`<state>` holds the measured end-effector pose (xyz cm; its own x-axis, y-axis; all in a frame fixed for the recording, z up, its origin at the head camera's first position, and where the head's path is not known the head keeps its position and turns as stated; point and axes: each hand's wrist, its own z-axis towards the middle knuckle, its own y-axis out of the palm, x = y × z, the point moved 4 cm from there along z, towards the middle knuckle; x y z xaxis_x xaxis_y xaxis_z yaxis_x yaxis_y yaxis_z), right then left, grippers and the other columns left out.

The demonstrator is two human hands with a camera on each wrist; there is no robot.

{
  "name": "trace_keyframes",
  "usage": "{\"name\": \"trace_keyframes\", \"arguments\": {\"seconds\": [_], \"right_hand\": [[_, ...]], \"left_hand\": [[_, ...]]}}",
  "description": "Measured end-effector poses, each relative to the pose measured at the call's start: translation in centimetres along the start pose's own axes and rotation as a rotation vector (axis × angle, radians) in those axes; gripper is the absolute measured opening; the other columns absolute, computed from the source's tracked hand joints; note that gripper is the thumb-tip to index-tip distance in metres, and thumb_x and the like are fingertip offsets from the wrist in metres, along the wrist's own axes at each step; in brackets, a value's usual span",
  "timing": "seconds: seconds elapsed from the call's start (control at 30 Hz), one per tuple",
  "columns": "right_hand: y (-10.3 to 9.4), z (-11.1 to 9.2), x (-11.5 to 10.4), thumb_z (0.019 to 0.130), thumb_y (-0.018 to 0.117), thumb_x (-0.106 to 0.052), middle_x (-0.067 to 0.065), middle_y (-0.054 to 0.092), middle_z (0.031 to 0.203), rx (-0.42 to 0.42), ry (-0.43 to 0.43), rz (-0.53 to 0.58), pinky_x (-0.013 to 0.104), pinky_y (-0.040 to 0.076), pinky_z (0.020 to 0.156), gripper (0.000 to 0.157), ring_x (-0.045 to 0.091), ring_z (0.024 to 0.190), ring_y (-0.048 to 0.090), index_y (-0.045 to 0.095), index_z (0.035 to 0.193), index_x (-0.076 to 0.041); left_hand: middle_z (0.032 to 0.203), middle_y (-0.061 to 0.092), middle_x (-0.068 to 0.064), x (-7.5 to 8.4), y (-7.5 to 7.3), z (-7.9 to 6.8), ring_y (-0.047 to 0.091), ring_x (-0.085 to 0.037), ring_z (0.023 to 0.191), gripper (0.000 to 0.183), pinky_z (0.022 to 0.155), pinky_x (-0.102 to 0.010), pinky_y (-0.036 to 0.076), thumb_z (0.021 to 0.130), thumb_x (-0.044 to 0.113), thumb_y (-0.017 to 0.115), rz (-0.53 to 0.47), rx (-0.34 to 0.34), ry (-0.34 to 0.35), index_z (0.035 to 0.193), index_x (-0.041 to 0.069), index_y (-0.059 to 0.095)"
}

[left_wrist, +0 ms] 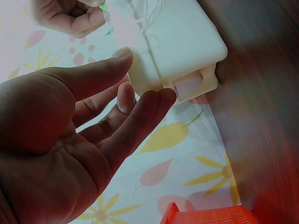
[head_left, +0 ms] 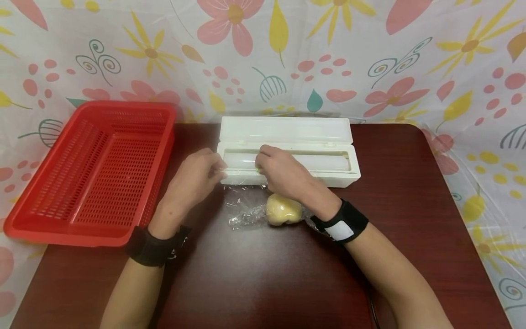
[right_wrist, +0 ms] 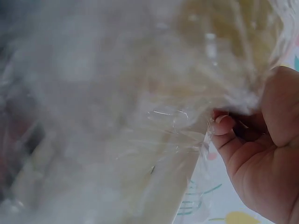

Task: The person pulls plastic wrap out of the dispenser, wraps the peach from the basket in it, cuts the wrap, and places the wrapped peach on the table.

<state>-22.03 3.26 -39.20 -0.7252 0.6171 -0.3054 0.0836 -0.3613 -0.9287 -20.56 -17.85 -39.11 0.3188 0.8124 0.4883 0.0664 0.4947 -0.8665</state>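
Note:
On the table lies a white cling film dispenser box (head_left: pixel 287 179), its lid raised and a pale roll (head_left: pixel 324 162) inside. My right hand (head_left: pixel 283 171) is over the front edge with curled fingers, pinching a small green slider (left_wrist: pixel 103 6), mostly hidden by the fingers. At the box's left end is my left hand (head_left: pixel 195 176), thumb tip and fingertips spread around the corner in the left wrist view. Clear cling film (head_left: pixel 242 214) runs from the front edge over a yellow, apple-like fruit (head_left: pixel 282 210). Film fills much of the right wrist view.
A red perforated plastic basket (head_left: pixel 149 183) stands at the left of the dark brown table (head_left: pixel 263 283). Behind the table hangs a flower-patterned cloth (head_left: pixel 246 68). A thin black cable (head_left: pixel 371 301) runs below the right forearm. Both wrists wear black bands (head_left: pixel 349 221).

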Motion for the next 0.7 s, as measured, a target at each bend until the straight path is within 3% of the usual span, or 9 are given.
{"name": "trace_keyframes", "arguments": {"seconds": [0.43, 0.7], "right_hand": [[0.07, 0.67, -0.68, 0.090, 0.073, 0.009, 0.008, 0.062, 0.096, -0.003, -0.003, -0.029, 0.027, 0.058, 0.080, 0.011, 0.020, 0.086, 0.063, 0.071, 0.096, 0.000], [0.16, 0.83, -0.96, 0.083, 0.071, 0.017, 0.007, 0.059, 0.092, -0.025, 0.005, -0.045, 0.024, 0.055, 0.074, 0.021, 0.019, 0.082, 0.059, 0.069, 0.094, -0.001]], "left_hand": [[0.097, 0.076, -0.010, 0.00, 0.04, 0.17, 0.072, -0.025, 0.091, 0.021, 0.083, -0.043, 0.059, 0.090, 0.006, 0.084, -0.022, -0.003, -0.006, 0.109, 0.005, 0.077], [0.103, 0.064, -0.012, -0.41, -0.21, 0.21, 0.062, -0.027, 0.096, 0.024, 0.088, -0.043, 0.054, 0.089, 0.006, 0.085, -0.047, -0.023, 0.024, 0.113, 0.003, 0.079]]}}
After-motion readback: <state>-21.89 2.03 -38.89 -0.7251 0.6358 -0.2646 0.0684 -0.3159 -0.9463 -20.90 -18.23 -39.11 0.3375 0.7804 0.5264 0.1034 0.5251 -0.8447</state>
